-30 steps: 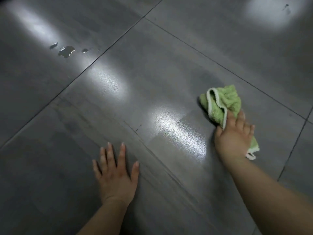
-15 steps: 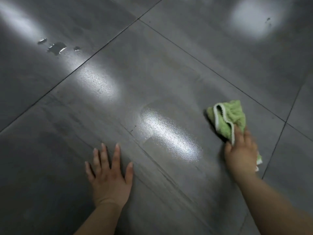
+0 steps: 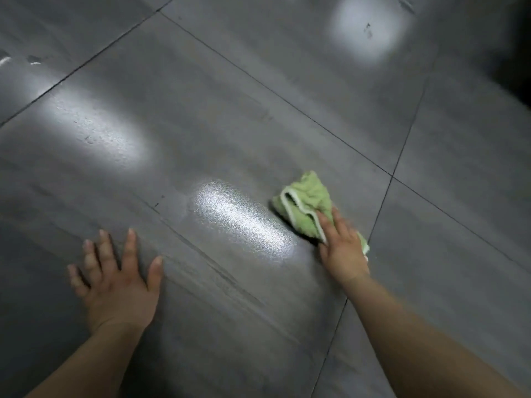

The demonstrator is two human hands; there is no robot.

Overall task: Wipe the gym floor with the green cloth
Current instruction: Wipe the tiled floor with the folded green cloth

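A crumpled green cloth [image 3: 306,206] with a white hem lies on the grey tiled gym floor [image 3: 230,116], right of centre. My right hand [image 3: 342,245] lies on the cloth's near end, fingers stretched flat and pressing it down. Part of the cloth is hidden under that hand. My left hand [image 3: 117,277] rests flat on the floor at the lower left, fingers spread, holding nothing. A wet, shiny streak [image 3: 238,222] lies just left of the cloth.
Dark grout lines [image 3: 385,193] cross near the cloth. Small water spots [image 3: 33,60] sit at the far left edge. Bright light reflections [image 3: 369,31] show on the tiles. A dark area [image 3: 517,44] fills the upper right corner.
My right hand has slid the cloth across the tile toward me and to the left. The view has shifted right, so the water spots now sit at the left edge. My left hand stays planted.
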